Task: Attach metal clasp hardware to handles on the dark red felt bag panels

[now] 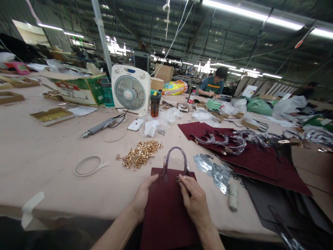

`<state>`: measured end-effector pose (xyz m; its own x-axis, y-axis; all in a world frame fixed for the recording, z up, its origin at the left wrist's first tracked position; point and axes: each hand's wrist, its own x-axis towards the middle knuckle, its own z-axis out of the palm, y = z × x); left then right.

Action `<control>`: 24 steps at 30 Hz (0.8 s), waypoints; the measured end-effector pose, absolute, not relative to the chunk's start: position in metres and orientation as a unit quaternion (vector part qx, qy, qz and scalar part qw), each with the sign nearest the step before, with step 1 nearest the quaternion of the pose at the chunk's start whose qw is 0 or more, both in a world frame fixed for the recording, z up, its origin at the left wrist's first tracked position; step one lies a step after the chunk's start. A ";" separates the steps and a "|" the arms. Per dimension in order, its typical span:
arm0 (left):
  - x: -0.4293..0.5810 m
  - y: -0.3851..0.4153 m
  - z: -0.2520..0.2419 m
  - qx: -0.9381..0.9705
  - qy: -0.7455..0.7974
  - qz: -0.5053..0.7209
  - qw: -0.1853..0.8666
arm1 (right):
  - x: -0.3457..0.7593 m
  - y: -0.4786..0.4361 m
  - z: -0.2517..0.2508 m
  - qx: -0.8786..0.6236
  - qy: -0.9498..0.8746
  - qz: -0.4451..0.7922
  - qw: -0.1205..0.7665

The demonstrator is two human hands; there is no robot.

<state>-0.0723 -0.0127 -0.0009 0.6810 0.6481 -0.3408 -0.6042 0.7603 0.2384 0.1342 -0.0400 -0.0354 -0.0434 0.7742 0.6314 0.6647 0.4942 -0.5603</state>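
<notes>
A dark red bag panel (169, 211) lies before me, its upper end on the table and its wrapped handle (177, 149) pointing away. My left hand (143, 194) grips the panel's left edge near the top, thumb on its face. On the panel, by the right base of the handle, my right hand (194, 198) has its fingertips closed at a small metal piece (178, 179). Beyond the panel is a pile of gold-coloured metal fittings (142, 153). Flat silver metal plates (214, 170) are spread to the right, beside a wrapped roll (233, 198).
A tape roll (88, 166), a power screwdriver (100, 127), a phone (135, 124) and a fan (130, 89) stand or lie on the table (52, 156). Stacked red panels (255, 159) with handles occupy the right. A person (213, 85) works at the far side.
</notes>
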 end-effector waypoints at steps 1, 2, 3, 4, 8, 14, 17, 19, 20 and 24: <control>-0.072 -0.013 -0.001 0.053 0.212 0.345 0.913 | 0.133 -0.040 -0.036 -0.502 -0.719 0.054 0.478; -0.072 -0.013 -0.002 0.053 0.216 0.346 0.911 | 0.131 -0.040 -0.035 -0.504 -0.717 0.049 0.479; -0.072 -0.013 -0.002 0.052 0.219 0.347 0.910 | 0.129 -0.041 -0.035 -0.508 -0.715 0.043 0.479; -0.072 -0.014 -0.002 0.052 0.223 0.347 0.910 | 0.128 -0.041 -0.035 -0.512 -0.713 0.037 0.478; -0.073 -0.015 0.000 0.056 0.236 0.359 0.901 | 0.121 -0.041 -0.033 -0.529 -0.707 0.019 0.469; -0.072 -0.016 0.002 0.057 0.241 0.367 0.897 | 0.124 -0.035 -0.031 -0.516 -0.718 0.037 0.466; -0.071 -0.015 0.002 0.063 0.244 0.372 0.893 | 0.130 -0.030 -0.030 -0.506 -0.718 0.070 0.473; -0.071 -0.014 0.002 0.064 0.245 0.375 0.892 | 0.133 -0.027 -0.031 -0.505 -0.711 0.083 0.483; -0.070 -0.014 0.002 0.064 0.244 0.375 0.892 | 0.133 -0.027 -0.031 -0.505 -0.707 0.085 0.488; -0.070 -0.014 0.003 0.053 0.231 0.371 0.898 | 0.132 -0.029 -0.032 -0.513 -0.695 0.075 0.498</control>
